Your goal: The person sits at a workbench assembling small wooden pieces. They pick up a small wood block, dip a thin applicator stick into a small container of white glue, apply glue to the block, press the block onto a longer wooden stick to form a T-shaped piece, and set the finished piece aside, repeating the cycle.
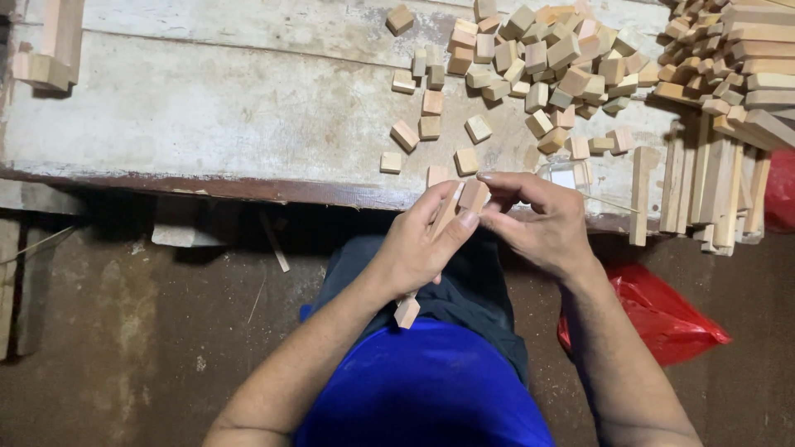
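A worn whitish tabletop (pixel 207 108) is seen across the far side, its near edge darkened. A heap of small wooden blocks (pixel 546 58) is piled at far right, with loose blocks (pixel 418 124) scattered toward the middle. Long wooden sticks (pixel 712 190) are stacked at the right edge. A red plastic bag (pixel 662 319) is seen on the dark floor (pixel 124 331) at near right.

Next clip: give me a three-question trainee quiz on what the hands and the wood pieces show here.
1. True or false: the left hand holds a wooden stick with a block at each end.
2. Where is the heap of small blocks? A) on the floor B) on the worn tabletop C) in the red bag
3. What does the right hand touch?

Key: 1 true. 2 B. 3 The block at the stick's upper end.
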